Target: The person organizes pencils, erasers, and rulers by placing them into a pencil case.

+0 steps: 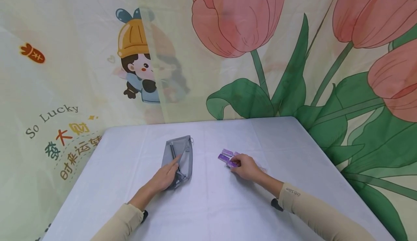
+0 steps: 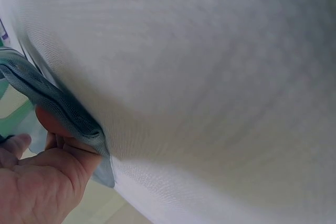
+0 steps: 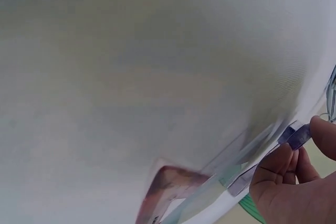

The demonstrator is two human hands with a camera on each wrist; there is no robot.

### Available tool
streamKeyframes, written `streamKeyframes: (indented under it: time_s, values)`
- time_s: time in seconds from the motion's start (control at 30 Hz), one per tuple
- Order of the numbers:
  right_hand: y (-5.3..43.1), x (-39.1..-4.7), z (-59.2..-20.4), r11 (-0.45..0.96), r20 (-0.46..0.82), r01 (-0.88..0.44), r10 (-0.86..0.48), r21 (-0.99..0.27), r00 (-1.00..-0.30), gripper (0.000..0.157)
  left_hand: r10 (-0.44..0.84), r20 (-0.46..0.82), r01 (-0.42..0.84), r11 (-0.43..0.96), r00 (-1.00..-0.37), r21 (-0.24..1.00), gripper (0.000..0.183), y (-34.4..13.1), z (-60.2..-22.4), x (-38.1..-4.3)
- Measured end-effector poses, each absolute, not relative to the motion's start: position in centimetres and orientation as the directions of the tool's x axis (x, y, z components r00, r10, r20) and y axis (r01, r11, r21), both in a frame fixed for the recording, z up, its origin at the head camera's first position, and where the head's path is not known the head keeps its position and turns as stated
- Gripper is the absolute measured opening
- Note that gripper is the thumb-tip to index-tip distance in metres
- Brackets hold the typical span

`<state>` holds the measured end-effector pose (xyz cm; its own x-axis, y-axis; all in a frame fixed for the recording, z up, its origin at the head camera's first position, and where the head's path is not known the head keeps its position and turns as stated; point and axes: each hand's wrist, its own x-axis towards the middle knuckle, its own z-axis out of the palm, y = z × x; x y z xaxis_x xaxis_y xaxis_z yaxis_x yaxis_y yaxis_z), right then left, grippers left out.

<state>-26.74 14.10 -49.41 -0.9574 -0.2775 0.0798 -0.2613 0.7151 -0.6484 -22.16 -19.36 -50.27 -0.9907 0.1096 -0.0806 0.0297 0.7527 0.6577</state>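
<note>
A grey mesh zip pouch (image 1: 167,156) lies on the table left of centre. My left hand (image 1: 165,175) is at its near part, index finger stretched over the dark zip; the left wrist view shows the fingers gripping the pouch's zipped edge (image 2: 58,100). To the right, my right hand (image 1: 248,167) pinches a small purple block (image 3: 299,136) between thumb and fingertips. Beside those fingertips lie more small purple blocks (image 1: 223,158), one with a paler top (image 1: 227,153). The hand partly covers the group.
A clear plastic wrapper with a reddish print (image 3: 170,187) lies under the right hand. The white-covered table (image 1: 208,212) ends at a back edge against a cloth backdrop (image 1: 182,52) printed with tulips and a cartoon figure.
</note>
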Motion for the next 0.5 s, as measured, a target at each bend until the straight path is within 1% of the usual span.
streamKeyframes:
  time_s: [0.1, 0.33, 0.43, 0.5]
  values:
    - [13.6, -26.8, -49.3, 0.7, 0.062, -0.228, -0.255, -0.677, -0.965, 0.025, 0.11, -0.085, 0.027, 0.751, -0.99, 0.659, 0.05, -19.4, -50.3, -22.2]
    - [11.9, -26.5, -48.7, 0.626, -0.036, -0.1, -0.202, -0.773, -0.979, 0.025, 0.109, -0.092, 0.021, 0.748, -0.99, 0.663, 0.051, -19.4, -50.2, -22.2]
    - [11.0, -26.5, -48.6, 0.587, -0.053, -0.085, -0.214, -0.805, -0.975, 0.026, 0.11, -0.09, 0.023, 0.749, -0.99, 0.662, 0.051, -19.4, -50.2, -22.2]
    - [10.4, -26.4, -48.6, 0.567, -0.043, -0.102, -0.237, -0.817, -0.971, 0.027, 0.112, -0.092, 0.023, 0.745, -0.989, 0.666, 0.051, -19.5, -50.2, -22.2]
